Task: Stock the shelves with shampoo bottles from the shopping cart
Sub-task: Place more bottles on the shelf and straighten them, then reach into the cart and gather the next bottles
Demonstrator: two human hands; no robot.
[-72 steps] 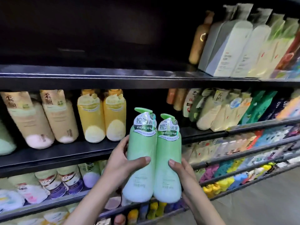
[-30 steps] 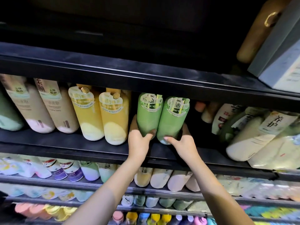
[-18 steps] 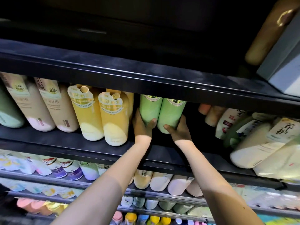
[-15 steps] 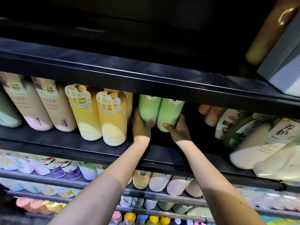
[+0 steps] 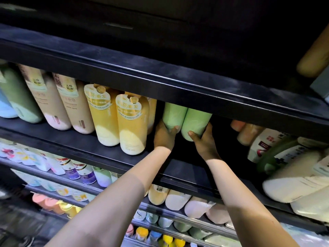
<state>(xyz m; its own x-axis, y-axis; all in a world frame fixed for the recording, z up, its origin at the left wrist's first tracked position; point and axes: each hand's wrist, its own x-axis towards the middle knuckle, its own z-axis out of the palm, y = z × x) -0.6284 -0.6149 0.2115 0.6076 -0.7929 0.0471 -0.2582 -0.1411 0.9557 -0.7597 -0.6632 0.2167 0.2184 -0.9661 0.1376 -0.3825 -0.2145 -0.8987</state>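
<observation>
Shampoo bottles, two green ones, stand side by side deep on the dark shelf, just right of the yellow bottles, their tops hidden behind the shelf edge above. Left hand curls its fingers around the left bottle's base; right hand wraps the right bottle's base, thumb across its front.

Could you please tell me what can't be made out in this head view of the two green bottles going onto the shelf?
- Tops of the left green bottle and right green bottle: hidden by the upper shelf edge.
- Whether their bases rest on the shelf board: hidden by the left hand, the right hand and shadow.
- The small labels on the lower-row bottles: blurred.
- The shopping cart: out of frame.
</observation>
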